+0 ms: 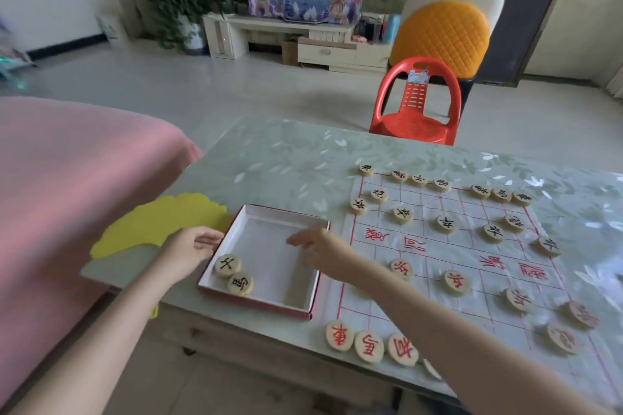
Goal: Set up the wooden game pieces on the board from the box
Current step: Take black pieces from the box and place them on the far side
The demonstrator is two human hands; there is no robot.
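A shallow white box (269, 305) with a red rim lies on the table left of the paper game board (468, 283). Two round wooden pieces with black characters (228, 265) (240, 284) rest in its near left corner. Several wooden pieces stand on the board: black-lettered ones (444, 224) along the far side, red-lettered ones (339, 335) along the near side. My left hand (190, 248) rests at the box's left wall, fingers loosely apart. My right hand (320, 251) hovers over the box's right side, blurred, fingers spread and holding nothing.
A yellow fan-shaped mat (158, 222) lies under my left hand at the table's left edge. A pink cushion (67, 185) borders the table on the left. A red plastic chair (418, 104) stands beyond the far edge of the table (290, 158).
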